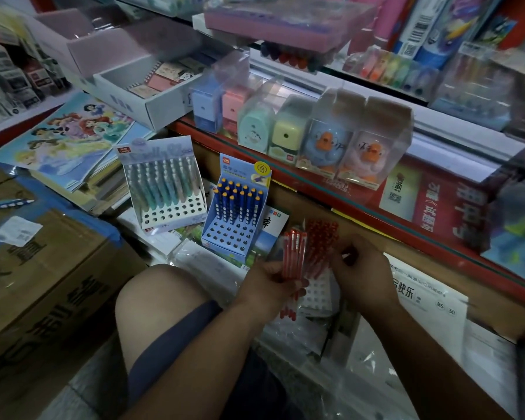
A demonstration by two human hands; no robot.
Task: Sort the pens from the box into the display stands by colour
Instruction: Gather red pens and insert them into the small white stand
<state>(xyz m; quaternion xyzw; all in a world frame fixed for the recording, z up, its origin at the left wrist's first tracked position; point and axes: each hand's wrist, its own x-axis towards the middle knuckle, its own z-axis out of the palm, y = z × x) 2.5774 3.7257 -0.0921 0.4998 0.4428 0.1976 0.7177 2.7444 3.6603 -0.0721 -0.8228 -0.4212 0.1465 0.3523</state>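
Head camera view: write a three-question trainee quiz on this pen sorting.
1. True or false: the left hand grips a bundle of red pens.
2. Where do pens stand in the blue stand? A) back rows only B) front rows only C) every hole
3. Fill in: the white stand by the right hand holds ___ pens.
Key: 1 true; 2 A; 3 red.

One display stand [164,189] sits mid-frame, a second stand [235,213] just right of it, a third stand [317,294] further lower right, and a cardboard box [43,283] at lower left.
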